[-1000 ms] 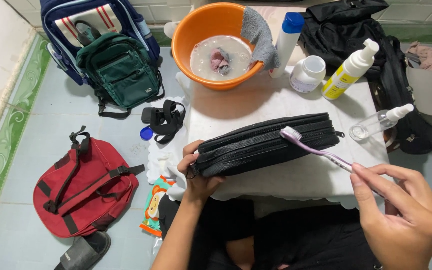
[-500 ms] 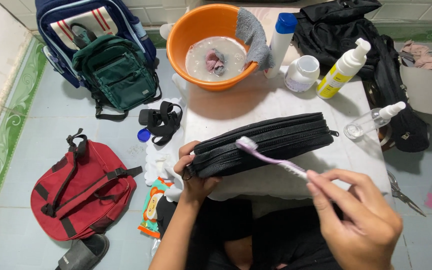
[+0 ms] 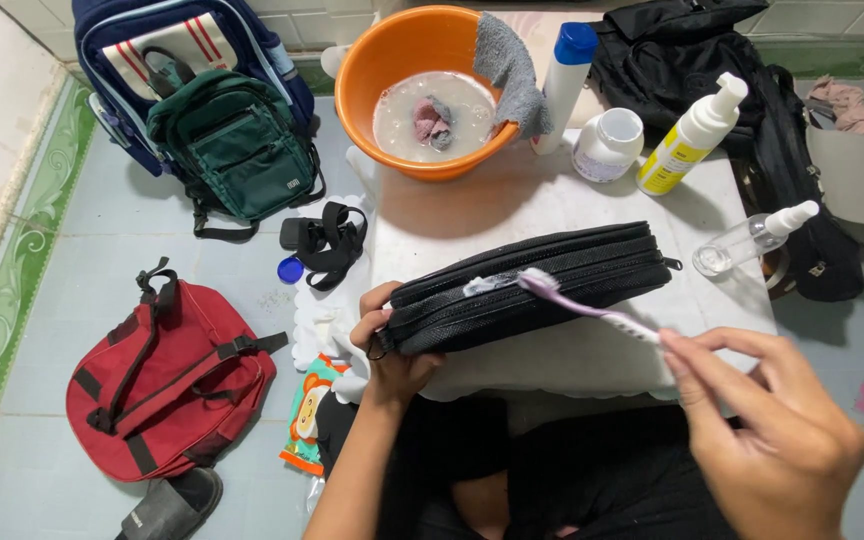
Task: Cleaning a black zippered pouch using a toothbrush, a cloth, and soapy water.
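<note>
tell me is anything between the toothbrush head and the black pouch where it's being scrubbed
Nothing visible does. The purple toothbrush, held in the right hand, has its head right on the upper edge of the black pouch, at a patch of white foam. The left hand grips the pouch's far left end, clear of the brush.

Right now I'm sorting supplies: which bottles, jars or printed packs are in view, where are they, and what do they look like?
Tall bottle: beside the basin, white, blue cap.
Jar: right of that bottle, squat, white, pale label.
Pump bottle: right of the jar, leaning, white with a yellow label.
Spray bottle: table's right edge, lying down, clear, white nozzle.
Printed pack: floor by the table, orange and teal cartoon print.
</note>
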